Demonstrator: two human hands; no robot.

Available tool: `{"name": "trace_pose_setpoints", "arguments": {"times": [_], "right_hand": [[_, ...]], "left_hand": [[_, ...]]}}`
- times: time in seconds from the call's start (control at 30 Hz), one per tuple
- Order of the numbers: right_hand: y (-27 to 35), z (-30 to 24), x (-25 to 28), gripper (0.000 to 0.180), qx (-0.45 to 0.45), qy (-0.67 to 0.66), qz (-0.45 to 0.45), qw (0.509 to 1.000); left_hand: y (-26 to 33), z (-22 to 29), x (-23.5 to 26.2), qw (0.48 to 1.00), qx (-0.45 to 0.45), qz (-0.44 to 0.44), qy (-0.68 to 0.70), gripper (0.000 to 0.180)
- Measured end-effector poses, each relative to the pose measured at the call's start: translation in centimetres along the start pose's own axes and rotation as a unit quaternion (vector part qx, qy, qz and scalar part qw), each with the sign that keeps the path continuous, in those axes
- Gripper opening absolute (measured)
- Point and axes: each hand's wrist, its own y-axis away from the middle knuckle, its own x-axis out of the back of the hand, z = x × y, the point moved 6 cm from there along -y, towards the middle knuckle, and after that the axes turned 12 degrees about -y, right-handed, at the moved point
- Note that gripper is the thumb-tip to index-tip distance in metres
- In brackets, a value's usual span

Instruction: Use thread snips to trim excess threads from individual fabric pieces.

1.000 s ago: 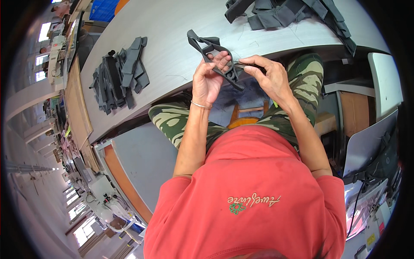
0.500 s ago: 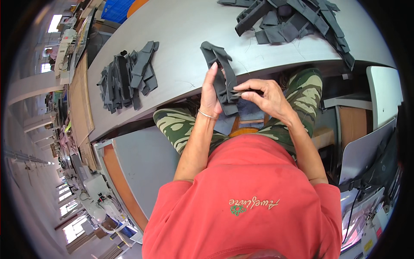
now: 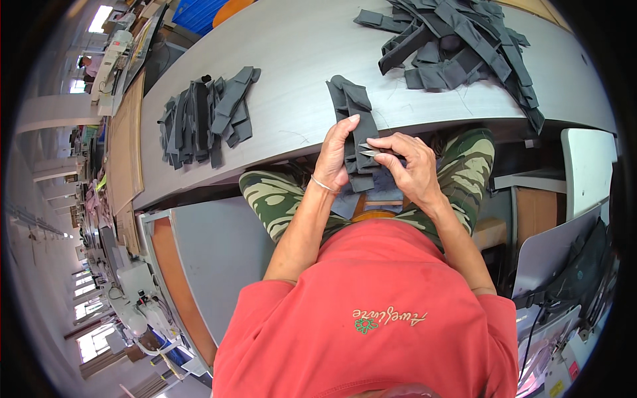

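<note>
My left hand [image 3: 332, 158] is closed on a dark grey sewn fabric piece [image 3: 361, 123], its thumb lying along the top. The piece is folded in long layers and hangs over the table's front edge, above my lap. A small pair of thread snips [image 3: 369, 150] sits in my right hand [image 3: 415, 169], pinched between thumb and fingers. Its two pointed metal blades stand apart and lie over the right side of the fabric. My fingers hide the rest of the snips, and I cannot tell whether a thread lies between the blades.
On the pale table [image 3: 298, 66], a neat bunch of grey fabric pieces [image 3: 202, 119] lies to the left. A larger, loose heap [image 3: 458, 50] is at the far right. Thread bits are scattered between. A white panel [image 3: 587, 172] stands right of my knee; a grey cabinet panel [image 3: 222, 245] is at left.
The fabric has been turned a little in my left hand. My right hand has come in over it, and the snips' blades now show, spread apart.
</note>
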Motion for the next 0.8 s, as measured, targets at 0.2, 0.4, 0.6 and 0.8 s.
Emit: {"name": "trace_pose_setpoints", "arguments": {"times": [0.2, 0.4, 0.6, 0.8], "right_hand": [[0.0, -0.3, 0.0, 0.021, 0.036, 0.032, 0.01, 0.999], [0.2, 0.1, -0.1, 0.019, 0.021, -0.031, 0.019, 0.999], [0.1, -0.5, 0.0, 0.016, 0.041, 0.038, 0.031, 0.998], [0.3, -0.6, -0.1, 0.014, 0.063, 0.04, 0.04, 0.996]], "left_hand": [[0.5, 0.5, -0.7, 1.0, -0.01, -0.014, -0.013, 0.016], [0.6, 0.5, -0.8, 1.0, -0.006, -0.02, -0.02, 0.016], [0.6, 0.5, -0.9, 1.0, -0.009, -0.013, -0.023, 0.015], [1.3, 0.8, -1.4, 0.999, -0.022, -0.01, -0.035, 0.016]]}}
